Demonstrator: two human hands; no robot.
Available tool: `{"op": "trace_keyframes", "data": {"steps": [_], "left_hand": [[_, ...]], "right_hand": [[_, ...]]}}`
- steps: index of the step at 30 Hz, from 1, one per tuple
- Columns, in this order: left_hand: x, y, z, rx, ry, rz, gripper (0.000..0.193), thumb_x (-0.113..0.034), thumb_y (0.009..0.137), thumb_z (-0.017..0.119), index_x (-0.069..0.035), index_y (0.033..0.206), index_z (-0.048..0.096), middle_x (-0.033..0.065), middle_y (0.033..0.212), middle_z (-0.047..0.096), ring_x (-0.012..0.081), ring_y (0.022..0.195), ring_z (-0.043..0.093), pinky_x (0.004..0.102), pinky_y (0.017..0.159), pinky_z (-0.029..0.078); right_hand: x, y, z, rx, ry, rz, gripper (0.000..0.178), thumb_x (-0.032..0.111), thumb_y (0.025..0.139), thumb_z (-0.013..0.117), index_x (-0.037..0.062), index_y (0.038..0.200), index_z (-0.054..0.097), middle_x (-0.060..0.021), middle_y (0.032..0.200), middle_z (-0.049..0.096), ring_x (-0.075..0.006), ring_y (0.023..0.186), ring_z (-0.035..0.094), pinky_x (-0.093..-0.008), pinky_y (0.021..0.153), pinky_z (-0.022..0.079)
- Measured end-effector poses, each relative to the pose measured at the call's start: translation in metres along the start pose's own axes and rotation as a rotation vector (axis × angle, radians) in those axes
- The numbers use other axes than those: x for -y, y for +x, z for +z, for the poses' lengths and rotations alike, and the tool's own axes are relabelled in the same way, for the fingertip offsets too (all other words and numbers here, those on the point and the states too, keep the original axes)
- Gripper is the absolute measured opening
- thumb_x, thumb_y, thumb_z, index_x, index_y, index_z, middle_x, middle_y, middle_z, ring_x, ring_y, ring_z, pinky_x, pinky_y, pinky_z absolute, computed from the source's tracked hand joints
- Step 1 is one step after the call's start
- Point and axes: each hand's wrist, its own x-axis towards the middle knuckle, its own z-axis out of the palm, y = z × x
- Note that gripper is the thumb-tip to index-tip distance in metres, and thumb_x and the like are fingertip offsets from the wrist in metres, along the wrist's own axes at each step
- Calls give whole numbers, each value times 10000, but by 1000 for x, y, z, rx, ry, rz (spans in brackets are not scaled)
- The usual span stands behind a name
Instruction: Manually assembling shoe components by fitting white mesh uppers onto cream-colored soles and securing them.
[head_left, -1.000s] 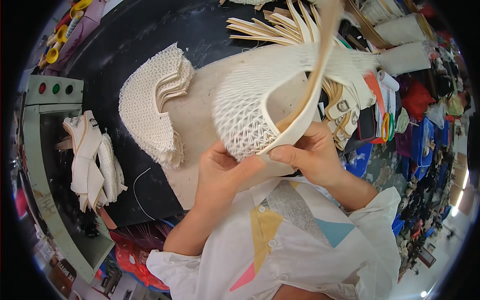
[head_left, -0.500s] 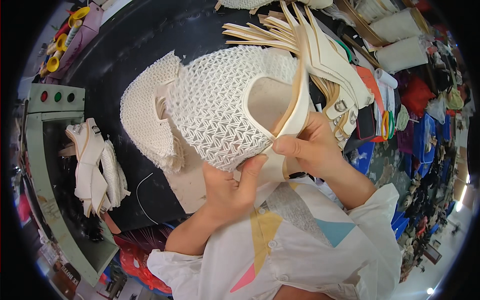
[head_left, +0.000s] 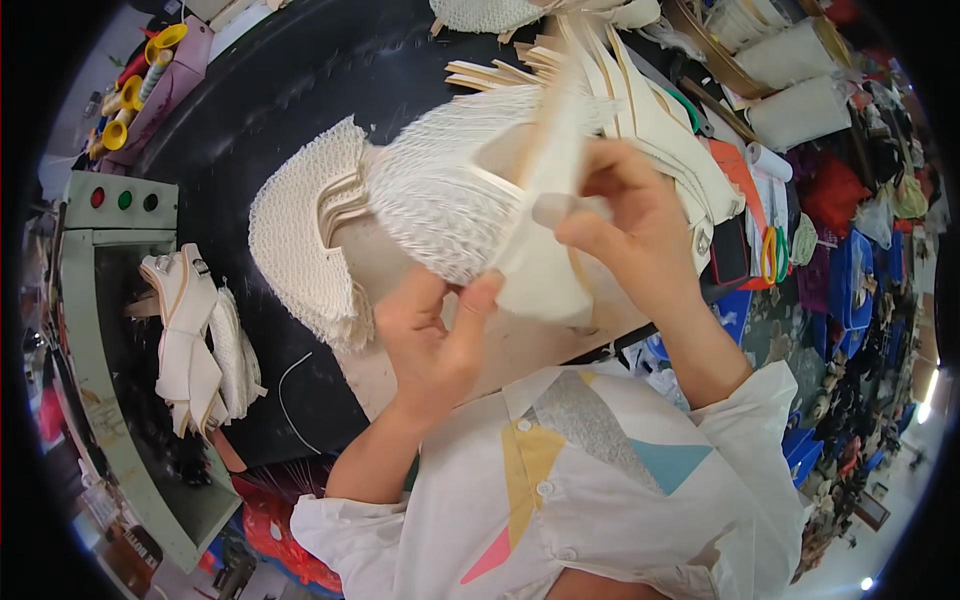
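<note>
A white woven shoe upper (head_left: 440, 190) with a smooth leather strap piece (head_left: 550, 265) along its right side is held up before me, blurred by motion. My left hand (head_left: 435, 330) pinches the lower edge of the woven part between thumb and fingers. At the strap piece, my right hand (head_left: 630, 215) has its thumb on the front, with the other fingers curled beside the strap; the fingertips are smeared. A stack of similar woven pieces (head_left: 300, 230) lies to the left. To the right and beyond, white leather straps (head_left: 665, 130) with metal buckles lie fanned in a pile.
A pale board (head_left: 380, 375) lies under the work on the black tabletop (head_left: 250, 110). At left, a green metal box (head_left: 120, 205) with coloured buttons stands near bundled straps and woven pieces (head_left: 190, 340). Scissors (head_left: 775, 255), a phone (head_left: 730, 250) and a paper roll (head_left: 770, 160) sit at right.
The shoe upper has turned and tilted, so more of the smooth strap piece faces me. My left hand has shifted slightly left and my right hand has risen a little.
</note>
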Motion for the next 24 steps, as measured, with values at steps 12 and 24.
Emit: {"op": "trace_keyframes", "data": {"steps": [12,24], "left_hand": [[34,-19,13,23,-616,-800,250,-199,920,527,20,1016,600,106,901,650,157,764,626,267,654,501],[-18,18,-25,137,98,-27,236,-145,924,512,52,895,639,12,718,595,29,618,484,174,551,377]], "right_hand": [[-84,-42,-23,-276,1465,616,468,433,942,409,-6,1069,511,-85,884,569,-153,763,553,-254,675,453],[-53,-59,1,-145,11,-148,518,104,728,758,-31,1151,492,-37,801,518,-86,706,515,-193,609,422]]}}
